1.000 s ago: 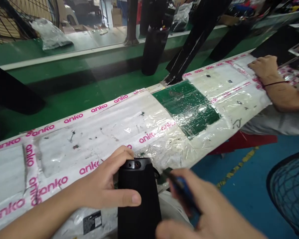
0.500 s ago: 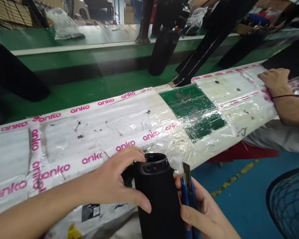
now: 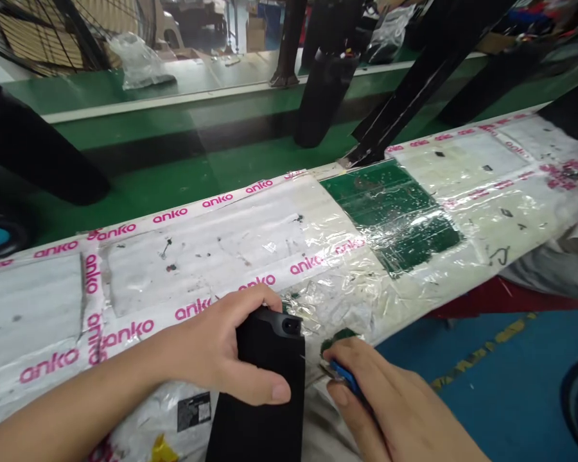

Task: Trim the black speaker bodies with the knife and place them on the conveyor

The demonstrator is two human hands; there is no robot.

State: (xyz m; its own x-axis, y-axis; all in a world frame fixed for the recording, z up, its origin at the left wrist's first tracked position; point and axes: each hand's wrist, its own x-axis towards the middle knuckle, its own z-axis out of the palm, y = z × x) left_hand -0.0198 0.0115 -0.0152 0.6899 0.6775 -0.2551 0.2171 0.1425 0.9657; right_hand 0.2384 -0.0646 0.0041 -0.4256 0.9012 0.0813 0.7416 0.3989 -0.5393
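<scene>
Wrapped round the upper part of a black tube-shaped casing [image 3: 264,391] is my left hand [image 3: 226,340], thumb across the near side. The casing leans, and a small recessed part with holes shows at its top end. My right hand [image 3: 380,398] grips a blue utility knife [image 3: 345,373] just right of the casing, apart from it. Most of the knife's handle is hidden under my fingers. Below my left wrist, a dark printed label [image 3: 194,411] and a yellow scrap [image 3: 164,449] lie on the plastic-covered surface.
A work ledge [image 3: 231,237] covered in white sheet and anko tape runs across, with a green patch [image 3: 395,215]. Behind it is a green conveyor [image 3: 212,154] carrying black cylinders [image 3: 325,99]. A dark slanted post [image 3: 428,77] rises at the ledge's edge. Another person's grey clothing [image 3: 553,276] shows at right.
My left hand has turned and tilted the casing, so its open ring end no longer faces me. My right hand has rolled over with the knife, blade now lower. The co-worker's arm has mostly left view.
</scene>
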